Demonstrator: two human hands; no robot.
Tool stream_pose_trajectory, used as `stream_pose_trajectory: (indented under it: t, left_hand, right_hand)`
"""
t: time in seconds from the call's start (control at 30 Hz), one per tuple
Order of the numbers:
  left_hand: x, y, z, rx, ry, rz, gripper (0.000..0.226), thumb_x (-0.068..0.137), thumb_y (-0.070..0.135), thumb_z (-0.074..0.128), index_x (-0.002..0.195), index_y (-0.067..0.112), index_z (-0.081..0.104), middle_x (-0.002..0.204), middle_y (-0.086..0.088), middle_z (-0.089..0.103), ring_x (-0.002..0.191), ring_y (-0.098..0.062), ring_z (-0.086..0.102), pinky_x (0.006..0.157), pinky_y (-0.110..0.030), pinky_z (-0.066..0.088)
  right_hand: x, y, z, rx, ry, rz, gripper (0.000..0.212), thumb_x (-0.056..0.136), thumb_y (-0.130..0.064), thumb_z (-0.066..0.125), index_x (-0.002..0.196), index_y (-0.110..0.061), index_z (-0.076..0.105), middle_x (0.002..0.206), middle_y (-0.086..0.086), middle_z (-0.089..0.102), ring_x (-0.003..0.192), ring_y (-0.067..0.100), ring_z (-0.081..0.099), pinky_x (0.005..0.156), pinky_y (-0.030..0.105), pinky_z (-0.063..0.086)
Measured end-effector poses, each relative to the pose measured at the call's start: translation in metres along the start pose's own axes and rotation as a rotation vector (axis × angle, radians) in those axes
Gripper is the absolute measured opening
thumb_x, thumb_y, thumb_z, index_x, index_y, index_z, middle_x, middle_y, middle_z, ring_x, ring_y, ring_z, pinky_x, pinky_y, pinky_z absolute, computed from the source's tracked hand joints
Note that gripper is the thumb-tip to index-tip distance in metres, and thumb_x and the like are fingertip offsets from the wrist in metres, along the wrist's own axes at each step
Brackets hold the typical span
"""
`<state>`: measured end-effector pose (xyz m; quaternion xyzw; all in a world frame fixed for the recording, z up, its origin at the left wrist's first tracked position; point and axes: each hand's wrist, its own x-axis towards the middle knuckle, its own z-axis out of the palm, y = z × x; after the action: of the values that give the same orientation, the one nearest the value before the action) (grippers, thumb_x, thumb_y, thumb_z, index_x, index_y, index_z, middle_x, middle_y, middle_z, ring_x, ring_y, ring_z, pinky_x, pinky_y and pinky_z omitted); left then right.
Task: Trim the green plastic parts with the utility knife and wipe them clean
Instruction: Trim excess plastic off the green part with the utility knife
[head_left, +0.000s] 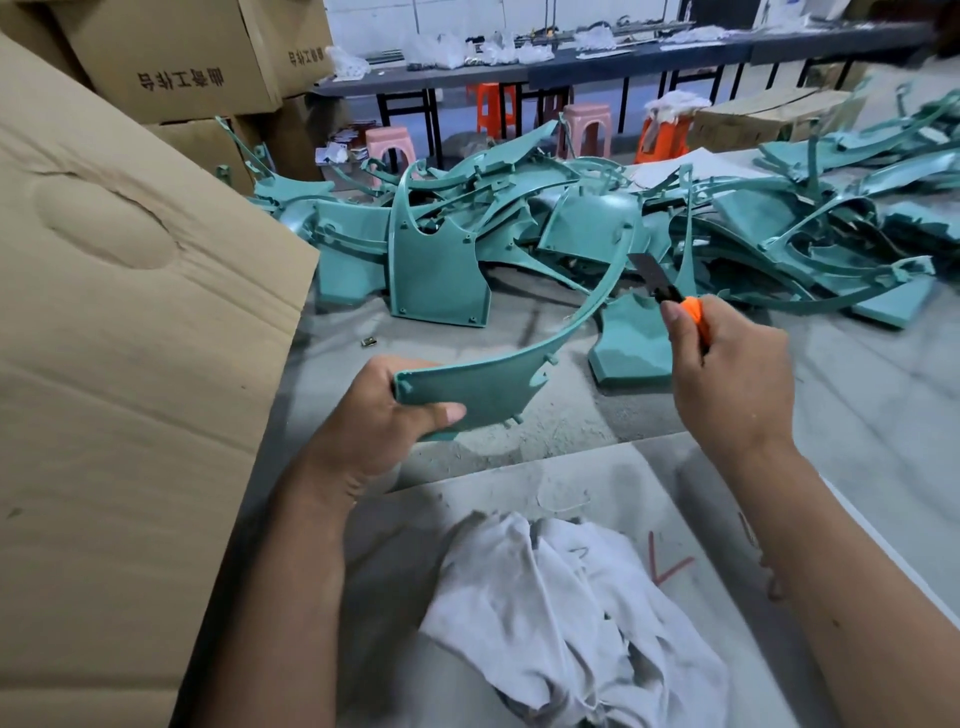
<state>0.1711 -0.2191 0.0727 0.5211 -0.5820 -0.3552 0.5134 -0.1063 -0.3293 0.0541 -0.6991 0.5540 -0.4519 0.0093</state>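
Currently my left hand (379, 421) grips the wide end of a curved green part (498, 379) above the table (857, 395). My right hand (727, 374) clasps the utility knife (670, 296), blade near its thin arc. Trimming seems underway; the heap (571, 228) and white rag (571, 613) wait.

Teal-green part (498, 384), same teal across the pile (571, 228) behind. Orange knife (693, 312) handle, black collar, dark grey blade. White-grey rag (571, 613), smudged. Grey dusty table (857, 395) with a red mark (667, 566). Plain tan box flap (130, 338); brown cartons (176, 57) with black printed characters. Pink stools (387, 148) and orange stools (491, 106). Dark benches (623, 67) carrying white bags (441, 52).
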Motion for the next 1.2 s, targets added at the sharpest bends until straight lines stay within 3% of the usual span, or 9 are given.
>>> stream_pose_trajectory:
  t: [0.13,0.23,0.3,0.47,0.63,0.7,0.8,1.0,1.2]
  left_hand:
    - [-0.003,-0.001,-0.018,-0.033,0.002,0.025,0.029,0.07,0.006,0.078,0.085,0.03,0.082,0.081,0.005,0.077,0.076,-0.007,0.069,0.066,-0.016,0.054]
    - [0.003,-0.011,-0.02,0.199,0.107,0.045,0.052,0.079,-0.009,0.074,0.081,0.043,0.08,0.085,0.018,0.077,0.084,-0.004,0.069,0.076,-0.015,0.053]
    - [0.006,-0.015,-0.017,0.317,0.126,0.105,0.063,0.082,-0.02,0.067,0.089,0.042,0.077,0.088,0.026,0.075,0.092,-0.001,0.07,0.086,-0.017,0.053]
    - [0.008,-0.017,-0.012,0.546,0.216,0.295,0.035,0.082,-0.011,0.072,0.102,0.016,0.081,0.103,0.005,0.077,0.119,-0.019,0.061,0.106,-0.037,0.048]
    - [0.006,-0.016,-0.016,0.649,0.282,0.28,0.039,0.077,-0.014,0.072,0.096,0.019,0.082,0.1,0.004,0.078,0.118,-0.021,0.062,0.117,-0.037,0.029]
    - [0.005,-0.014,-0.015,0.707,0.286,0.273,0.038,0.075,-0.013,0.074,0.091,0.02,0.083,0.099,0.007,0.078,0.12,-0.022,0.06,0.119,-0.052,0.023]
    - [0.004,-0.01,-0.007,0.798,0.279,0.301,0.031,0.072,-0.005,0.082,0.086,0.022,0.083,0.099,0.011,0.077,0.123,-0.026,0.057,0.115,-0.064,0.02]
    - [0.007,-0.011,0.002,0.863,0.317,0.388,0.027,0.071,-0.004,0.084,0.079,0.021,0.082,0.099,0.011,0.077,0.123,-0.028,0.057,0.114,-0.061,0.021]
    - [0.003,-0.014,-0.007,0.876,0.446,0.399,0.024,0.071,-0.008,0.078,0.07,0.016,0.079,0.093,0.007,0.078,0.116,-0.029,0.062,0.116,-0.06,0.022]
  right_hand:
    - [0.004,0.01,-0.005,-0.098,-0.009,0.156,0.053,0.107,-0.05,0.043,0.071,-0.012,0.048,0.059,0.006,0.051,0.052,0.024,0.045,0.048,0.032,0.03]
    - [-0.001,-0.006,-0.009,0.053,0.092,0.026,0.048,0.108,-0.042,0.046,0.07,-0.014,0.045,0.055,-0.001,0.044,0.047,0.015,0.039,0.046,0.03,0.026]
    - [-0.011,-0.026,-0.004,0.156,-0.021,-0.137,0.041,0.107,-0.038,0.049,0.072,-0.017,0.05,0.054,-0.007,0.045,0.043,0.011,0.04,0.043,0.027,0.028]
    - [-0.031,-0.046,0.015,0.002,-0.349,-0.328,0.045,0.102,-0.052,0.044,0.071,-0.019,0.048,0.055,-0.005,0.048,0.047,0.016,0.045,0.048,0.029,0.028]
    - [-0.015,-0.024,0.011,-0.195,-0.306,-0.023,0.046,0.103,-0.053,0.046,0.075,-0.017,0.055,0.063,0.005,0.058,0.056,0.027,0.055,0.054,0.034,0.046]
    - [-0.009,-0.012,0.005,-0.299,-0.272,0.114,0.045,0.104,-0.05,0.047,0.08,-0.013,0.059,0.071,0.013,0.062,0.066,0.035,0.056,0.061,0.039,0.048]
    - [-0.011,-0.017,0.003,-0.295,-0.259,0.083,0.037,0.105,-0.043,0.048,0.087,-0.012,0.058,0.069,0.008,0.058,0.064,0.034,0.053,0.059,0.038,0.044]
    - [-0.032,-0.059,0.018,-0.155,-0.427,-0.16,0.01,0.102,-0.032,0.058,0.098,-0.023,0.055,0.07,-0.006,0.054,0.054,0.009,0.044,0.047,0.024,0.026]
    - [-0.009,-0.021,0.004,-0.352,-0.348,0.17,0.007,0.095,-0.024,0.065,0.101,-0.023,0.067,0.075,0.006,0.056,0.067,0.031,0.053,0.061,0.033,0.044]
